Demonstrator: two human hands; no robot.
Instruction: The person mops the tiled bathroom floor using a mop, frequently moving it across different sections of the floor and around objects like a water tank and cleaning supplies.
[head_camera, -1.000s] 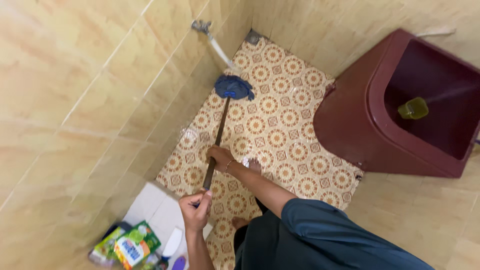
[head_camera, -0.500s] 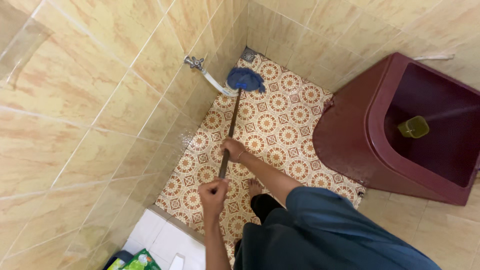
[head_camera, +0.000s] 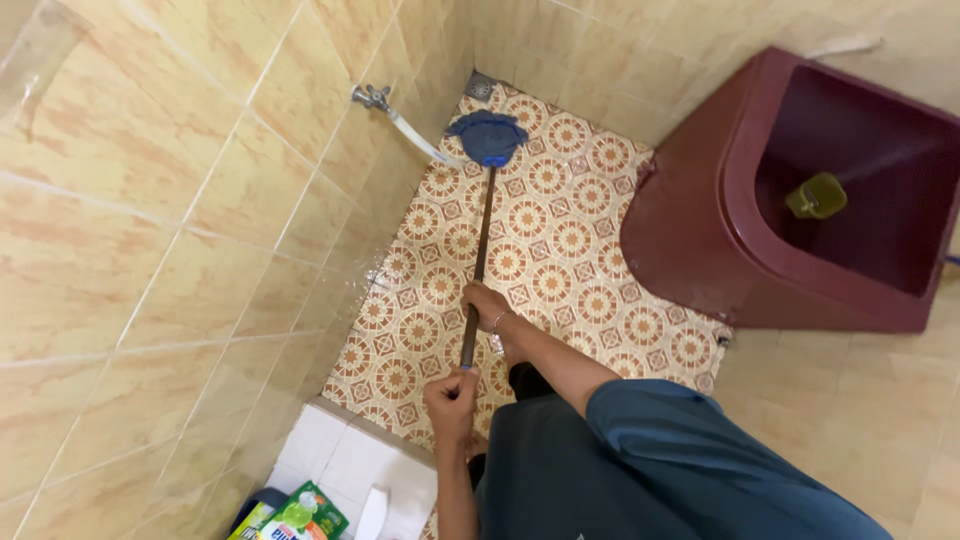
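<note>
I hold a mop by its dark handle (head_camera: 480, 250). My left hand (head_camera: 452, 400) grips the near end of the handle. My right hand (head_camera: 489, 305) grips it a little farther along, with a bracelet at the wrist. The blue mop head (head_camera: 487, 135) rests on the patterned floor tiles (head_camera: 570, 260) near the far corner, just below a floor drain (head_camera: 480, 86). A white hose (head_camera: 420, 140) runs down from a wall tap (head_camera: 372, 97) to the floor beside the mop head.
A dark red water tub (head_camera: 700, 230) stands at the right with a yellow-green dipper (head_camera: 815, 195) inside. Tiled walls close in on the left and far side. A white ledge (head_camera: 325, 455) at the bottom left carries a green packet (head_camera: 300, 520) and a white bottle.
The mop head has slid away from me toward the far corner by the drain. Both hands stayed on the handle, and my view shifted a little.
</note>
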